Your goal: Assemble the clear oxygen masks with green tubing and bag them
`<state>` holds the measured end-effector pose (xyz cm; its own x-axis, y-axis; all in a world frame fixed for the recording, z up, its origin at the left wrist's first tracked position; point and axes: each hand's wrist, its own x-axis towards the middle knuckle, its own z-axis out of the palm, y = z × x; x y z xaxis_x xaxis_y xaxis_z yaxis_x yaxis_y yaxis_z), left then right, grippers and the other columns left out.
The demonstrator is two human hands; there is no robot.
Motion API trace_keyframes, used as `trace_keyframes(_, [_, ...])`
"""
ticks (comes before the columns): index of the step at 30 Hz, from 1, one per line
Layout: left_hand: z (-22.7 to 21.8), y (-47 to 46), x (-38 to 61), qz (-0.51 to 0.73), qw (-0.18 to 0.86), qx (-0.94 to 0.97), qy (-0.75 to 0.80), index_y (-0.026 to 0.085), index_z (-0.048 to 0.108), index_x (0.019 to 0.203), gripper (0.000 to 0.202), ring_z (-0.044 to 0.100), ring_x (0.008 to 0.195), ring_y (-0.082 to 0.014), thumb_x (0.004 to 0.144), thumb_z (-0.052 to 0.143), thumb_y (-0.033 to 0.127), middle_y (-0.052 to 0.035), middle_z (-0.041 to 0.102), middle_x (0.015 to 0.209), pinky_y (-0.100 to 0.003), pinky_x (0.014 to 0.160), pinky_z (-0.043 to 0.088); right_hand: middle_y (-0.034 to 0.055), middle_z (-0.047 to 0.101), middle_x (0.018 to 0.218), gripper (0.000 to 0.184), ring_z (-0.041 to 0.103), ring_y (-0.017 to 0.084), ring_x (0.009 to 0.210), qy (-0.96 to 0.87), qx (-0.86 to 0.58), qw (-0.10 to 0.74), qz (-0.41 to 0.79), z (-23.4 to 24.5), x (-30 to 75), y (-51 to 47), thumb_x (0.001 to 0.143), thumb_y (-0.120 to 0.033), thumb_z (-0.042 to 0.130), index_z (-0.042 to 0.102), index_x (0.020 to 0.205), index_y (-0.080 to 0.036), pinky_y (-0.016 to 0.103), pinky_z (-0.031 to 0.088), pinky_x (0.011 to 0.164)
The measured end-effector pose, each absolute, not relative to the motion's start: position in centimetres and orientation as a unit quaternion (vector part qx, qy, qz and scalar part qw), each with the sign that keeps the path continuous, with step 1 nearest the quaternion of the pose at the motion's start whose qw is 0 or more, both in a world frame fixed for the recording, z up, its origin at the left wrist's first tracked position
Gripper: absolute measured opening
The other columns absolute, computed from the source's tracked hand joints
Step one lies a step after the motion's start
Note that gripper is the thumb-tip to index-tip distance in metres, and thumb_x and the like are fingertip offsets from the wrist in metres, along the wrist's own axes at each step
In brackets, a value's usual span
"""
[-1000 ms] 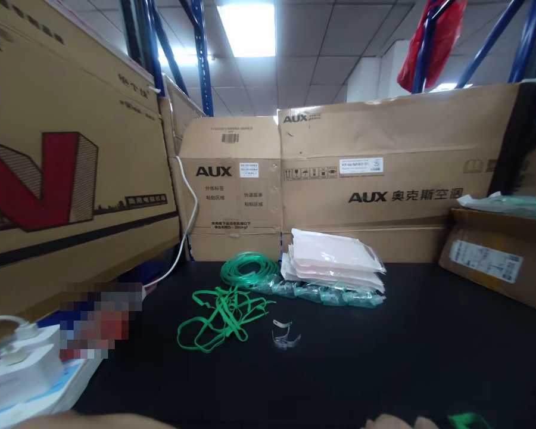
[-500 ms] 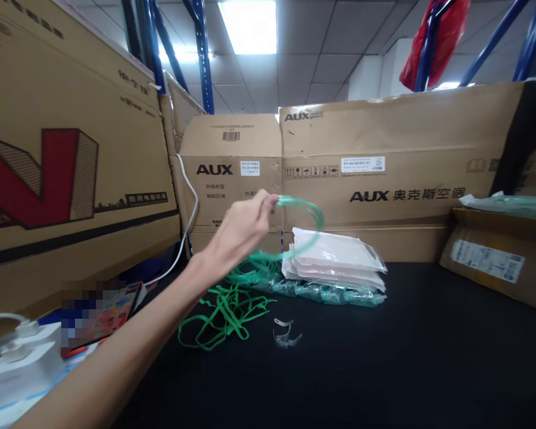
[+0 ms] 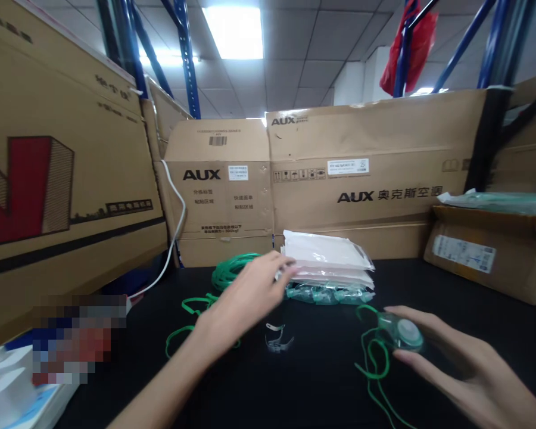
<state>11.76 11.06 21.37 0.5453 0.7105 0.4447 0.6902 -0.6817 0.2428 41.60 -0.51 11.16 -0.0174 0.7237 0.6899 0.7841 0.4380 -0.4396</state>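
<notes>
My right hand (image 3: 455, 363) rests on the black table (image 3: 321, 387) at the lower right. Its thumb and fingers grip a small green translucent mask (image 3: 399, 331), from which a thin green strap (image 3: 370, 364) trails toward me. My left hand (image 3: 250, 293) reaches forward across the middle of the table. Its fingertips are drawn together at the near left corner of a stack of white pouches (image 3: 328, 257); they are smeared by motion, so I cannot make out a grip. A coil of green tubing (image 3: 229, 269) lies just left of that hand.
Green straps (image 3: 188, 310) and a clear clip (image 3: 277, 341) lie on the table. More bagged green masks (image 3: 328, 294) sit under the pouches. Cardboard boxes (image 3: 366, 179) wall the back and left; a labelled box (image 3: 477, 256) stands right. A white cable (image 3: 175, 220) and white boxes (image 3: 9, 387) are at the left.
My left hand has come down from holding a loop of tubing in the air to the pouch stack. My right hand has come into view with the green mask.
</notes>
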Motion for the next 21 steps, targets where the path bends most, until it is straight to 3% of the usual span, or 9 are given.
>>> trace_keyframes(2, [20.9, 7.4, 13.7, 0.262, 0.065, 0.893, 0.359, 0.029, 0.072, 0.119, 0.035, 0.069, 0.111, -0.0199, 0.108, 0.046, 0.048, -0.0007, 0.075, 0.120, -0.032, 0.097, 0.051, 0.0042, 0.078, 0.119, 0.035, 0.077, 0.027, 0.105, -0.709, -0.515, 0.481, -0.017, 11.6, 40.1, -0.6, 0.091, -0.046, 0.071, 0.072, 0.123, -0.031, 0.026, 0.063, 0.090])
trace_keyframes(4, [19.4, 4.9, 15.3, 0.266, 0.176, 0.875, 0.364, 0.031, 0.075, 0.114, 0.031, 0.071, 0.100, -0.0226, 0.097, 0.062, 0.054, 0.0001, 0.077, 0.108, -0.031, 0.084, 0.054, 0.0025, 0.076, 0.119, 0.029, 0.076, 0.025, 0.108, -0.704, -0.498, 0.507, -0.011, 11.6, 39.2, -0.7, 0.092, -0.042, 0.070, 0.074, 0.119, -0.033, 0.020, 0.061, 0.090])
trace_keyframes(7, [16.8, 4.0, 16.8, 0.220, 0.258, 0.870, 0.358, 0.029, 0.077, 0.105, 0.019, 0.069, 0.075, -0.0194, 0.089, 0.074, 0.039, 0.0023, 0.077, 0.086, -0.027, 0.069, 0.050, 0.0016, 0.075, 0.122, 0.031, 0.076, 0.024, 0.109, -0.695, -0.490, 0.525, 0.041, 10.9, 38.6, -0.9, 0.092, -0.040, 0.070, 0.072, 0.123, -0.036, 0.015, 0.060, 0.086])
trace_keyframes(10, [15.6, 4.6, 17.2, 0.225, 0.295, 0.877, 0.306, 0.022, 0.077, 0.096, 0.011, 0.065, 0.064, -0.0138, 0.095, 0.066, 0.021, 0.0033, 0.077, 0.078, -0.022, 0.063, 0.046, 0.0042, 0.073, 0.130, 0.037, 0.075, 0.025, 0.112, -0.684, -0.497, 0.518, 0.130, 10.2, 37.8, -0.8, 0.095, -0.038, 0.067, 0.068, 0.132, -0.034, 0.019, 0.060, 0.088])
trace_keyframes(14, [15.2, 4.8, 16.2, 0.233, 0.251, 0.913, 0.223, 0.018, 0.076, 0.092, 0.025, 0.072, 0.079, -0.0145, 0.096, 0.054, 0.006, 0.0005, 0.080, 0.087, -0.020, 0.074, 0.049, 0.0058, 0.078, 0.121, 0.039, 0.078, 0.028, 0.104, -0.660, -0.505, 0.521, 0.195, 9.5, 37.0, -1.1, 0.084, -0.041, 0.079, 0.076, 0.121, -0.030, 0.022, 0.063, 0.084])
trace_keyframes(18, [15.1, 4.3, 13.8, 0.229, 0.173, 0.929, 0.231, 0.021, 0.075, 0.093, 0.031, 0.071, 0.076, -0.0159, 0.088, 0.050, 0.003, 0.0018, 0.079, 0.086, -0.023, 0.072, 0.051, 0.0030, 0.082, 0.112, 0.040, 0.079, 0.031, 0.102, -0.629, -0.554, 0.520, 0.164, 7.7, 39.8, -2.0, 0.073, -0.042, 0.088, 0.082, 0.111, -0.031, 0.024, 0.064, 0.084])
trace_keyframes(19, [15.3, 4.3, 12.9, 0.237, 0.164, 0.924, 0.252, 0.022, 0.075, 0.092, 0.031, 0.071, 0.075, -0.0160, 0.089, 0.050, 0.005, 0.0020, 0.078, 0.085, -0.023, 0.072, 0.052, 0.0030, 0.082, 0.112, 0.042, 0.080, 0.032, 0.097, -0.608, -0.566, 0.535, 0.153, 7.3, 41.0, -2.2, 0.072, -0.043, 0.088, 0.081, 0.111, -0.030, 0.024, 0.066, 0.078])
trace_keyframes(21, [16.2, 4.4, 10.7, 0.259, 0.148, 0.903, 0.310, 0.023, 0.075, 0.088, 0.032, 0.071, 0.077, -0.0169, 0.093, 0.047, 0.010, 0.0015, 0.078, 0.085, -0.025, 0.074, 0.053, 0.0030, 0.084, 0.103, 0.043, 0.080, 0.027, 0.070, -0.593, -0.582, 0.526, 0.181, 6.8, 43.6, -2.2, 0.077, -0.046, 0.084, 0.079, 0.116, -0.030, 0.025, 0.068, 0.058])
